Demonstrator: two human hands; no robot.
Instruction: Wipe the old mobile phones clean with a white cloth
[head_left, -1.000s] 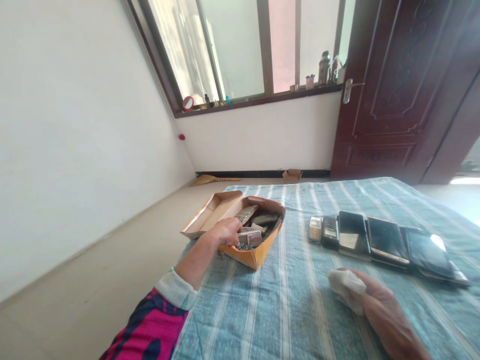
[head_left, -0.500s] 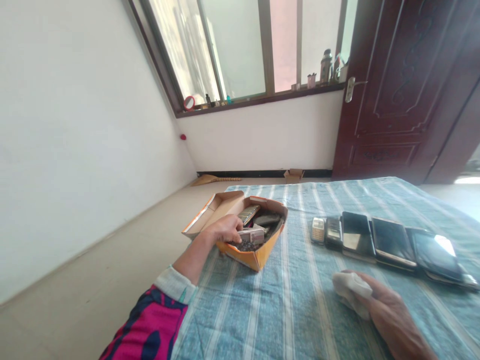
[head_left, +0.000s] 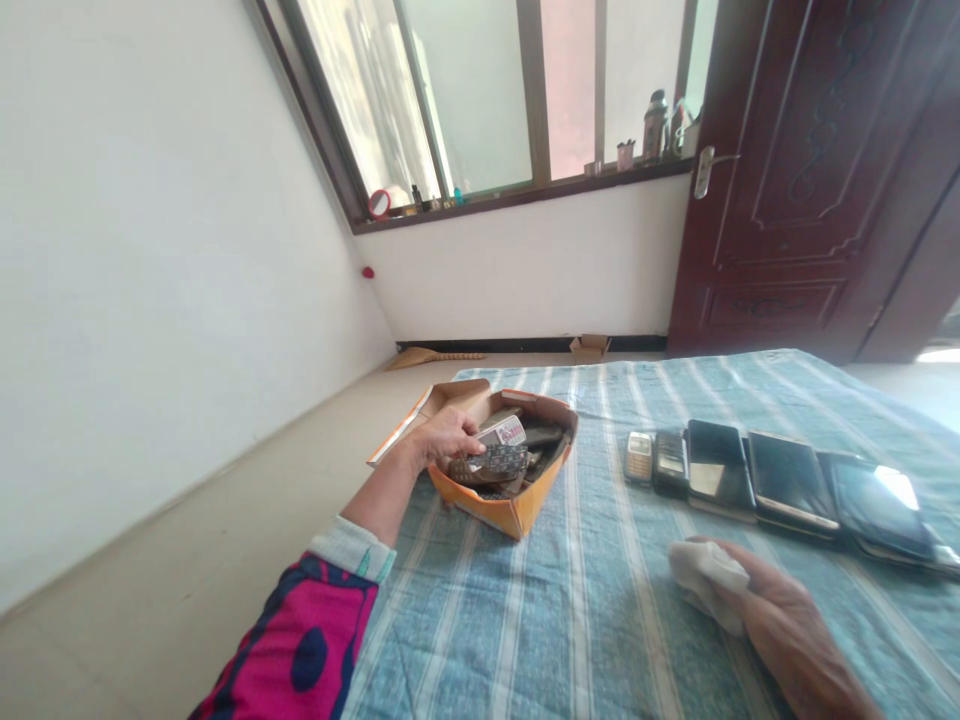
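An open orange cardboard box [head_left: 529, 512] stands on the striped cloth with its lid folded back to the left. Several old phones and dark pieces are jumbled inside it. My left hand [head_left: 448, 436] reaches over the lid side and pinches a mobile phone [head_left: 504, 434], whose pale face carries pinkish marks. Just below the fingertips lies a dark keypad phone [head_left: 504, 460]. A crumpled white cloth [head_left: 709, 572] is gripped in my right hand [head_left: 780, 610], which rests low on the right, in front of the row of phones.
Along the right of the blue striped cloth [head_left: 600, 600], a small keypad phone [head_left: 639, 457], another dark phone [head_left: 670, 462] and several larger phones [head_left: 793, 482] lie in a row. Beyond are a window sill with bottles, a dark red door [head_left: 795, 200] and a small carton [head_left: 590, 348] on the floor.
My left hand has risen slightly in the box, and the phone at its fingers now shows a pale face with pinkish marks. The right hand keeps its grip on the white cloth.
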